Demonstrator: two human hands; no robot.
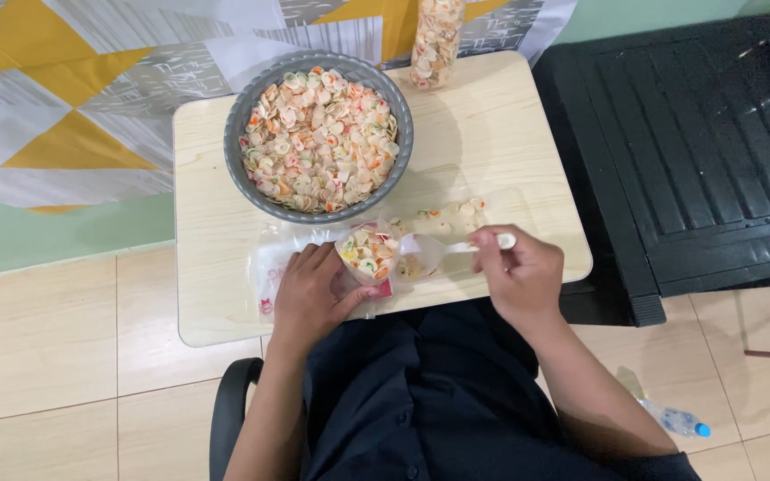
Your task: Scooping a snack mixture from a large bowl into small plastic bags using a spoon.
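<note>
The person is sitting at a small pale wooden table [492, 134], leaning over it with both hands at the near edge. The left hand [314, 298] is curling around a small clear plastic bag [365, 256] — fingers closed on its side, holding the mouth open and upward. The bag is sitting on the table just in front of the person's lap, and it is already holding a heap of small round crackers in cream, pink, orange and green. The right hand [519, 272] is pinching the handle of a clear plastic scoop [425, 252], thumb and fingers pressed tight on it; the scoop's bowl is resting right beside the bag's mouth, touching or nearly so.

Behind them a grey round basin [241, 125] is standing full of the same crackers — near the table's far left. A few loose crackers [447, 214] are lying between basin and scoop. A filled tall bag [437, 40] is standing at the far edge.
</note>
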